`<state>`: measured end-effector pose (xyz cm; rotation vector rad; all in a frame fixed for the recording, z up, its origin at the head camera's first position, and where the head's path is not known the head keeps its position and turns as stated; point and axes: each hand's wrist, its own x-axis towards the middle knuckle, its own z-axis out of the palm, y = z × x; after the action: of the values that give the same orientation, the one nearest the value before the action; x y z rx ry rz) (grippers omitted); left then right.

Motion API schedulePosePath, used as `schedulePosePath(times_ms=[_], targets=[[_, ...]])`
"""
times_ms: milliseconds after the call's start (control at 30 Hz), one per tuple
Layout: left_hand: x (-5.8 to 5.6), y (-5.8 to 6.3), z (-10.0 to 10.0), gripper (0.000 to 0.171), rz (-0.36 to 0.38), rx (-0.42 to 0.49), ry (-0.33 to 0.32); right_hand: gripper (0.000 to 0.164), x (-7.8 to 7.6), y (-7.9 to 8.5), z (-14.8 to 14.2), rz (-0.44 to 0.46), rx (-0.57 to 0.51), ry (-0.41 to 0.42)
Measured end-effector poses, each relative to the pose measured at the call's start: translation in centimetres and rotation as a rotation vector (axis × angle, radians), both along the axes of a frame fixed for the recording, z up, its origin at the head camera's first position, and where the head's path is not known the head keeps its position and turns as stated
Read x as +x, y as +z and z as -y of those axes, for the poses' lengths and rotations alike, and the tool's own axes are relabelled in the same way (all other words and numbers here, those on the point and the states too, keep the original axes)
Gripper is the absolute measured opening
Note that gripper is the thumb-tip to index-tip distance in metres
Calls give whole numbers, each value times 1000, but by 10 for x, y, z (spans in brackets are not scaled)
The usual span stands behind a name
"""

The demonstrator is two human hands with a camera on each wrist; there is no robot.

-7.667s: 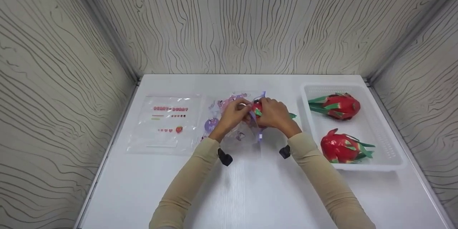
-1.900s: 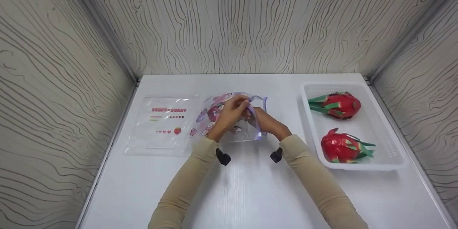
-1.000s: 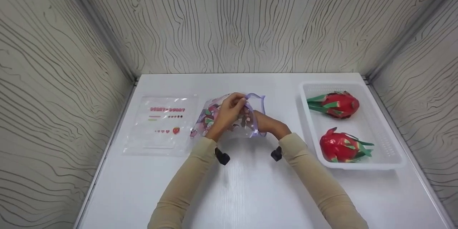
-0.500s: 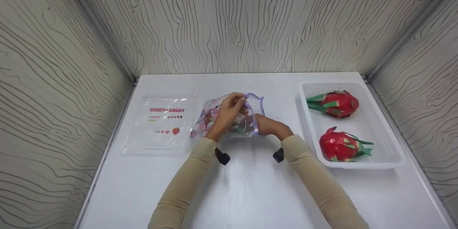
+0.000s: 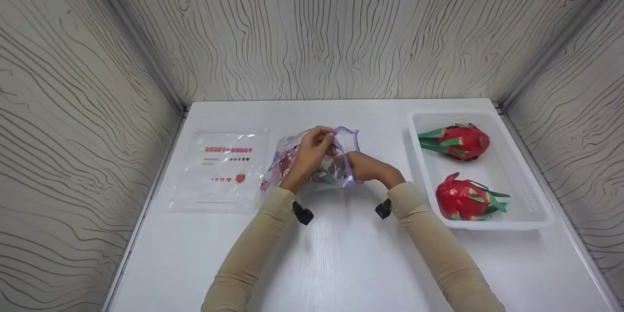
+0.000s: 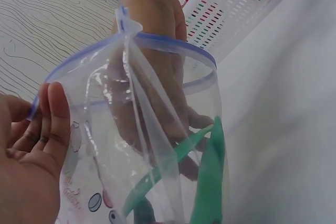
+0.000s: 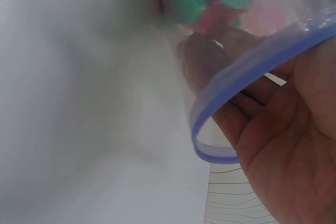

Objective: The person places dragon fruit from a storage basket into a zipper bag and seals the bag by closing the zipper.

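My left hand [image 5: 314, 150] pinches the purple-edged mouth of a clear zip bag [image 5: 279, 168] printed with cartoon figures, holding it apart. Through that mouth reaches my right hand [image 5: 363, 165], whose fingers lie inside the bag. A red toy dragon fruit [image 7: 212, 6] with green leaves sits in the bag, partly hidden by the print and my left hand. In the left wrist view its long green leaves [image 6: 209, 182] point back toward the mouth. My right fingertips [image 7: 195, 43] are right at the fruit, fingers fairly straight, palm not wrapped round it.
On the right stands a white basket [image 5: 531, 190] holding two more dragon fruits, one at the back [image 5: 465, 142] and one at the front [image 5: 463, 200]. Another clear bag [image 5: 222, 168] with red lettering lies flat at the left. Patterned panels [image 5: 312, 34] wall the white table.
Earlier my right hand held the dragon fruit at the bag's mouth. It went inside with the fruit, and now has drawn back slightly to the right. My left hand stays on the rim.
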<state>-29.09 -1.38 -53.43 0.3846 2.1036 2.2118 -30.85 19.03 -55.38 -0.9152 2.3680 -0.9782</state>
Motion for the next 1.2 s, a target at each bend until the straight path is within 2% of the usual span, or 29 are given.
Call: schedulePosePath(times_ms=[67,233,467,833,1200], targets=[[0,0,0,20,0,-3,0,18,-1,2,-2,-10,-7,-4],[0,-1,1,19,3,-26,11,35,-2,9,-7,-20,-5,-27],[1,-3,1,21,4,-46,10,25,-4,17,-17,-23,-18,-60],[-1,-6,-1,17,41,-52,25,28,-3,32,-43,-33,-33,-117],[0,-6,-1,19,43,-39,-4,26,-6,44,-77,-154,-28,-226]])
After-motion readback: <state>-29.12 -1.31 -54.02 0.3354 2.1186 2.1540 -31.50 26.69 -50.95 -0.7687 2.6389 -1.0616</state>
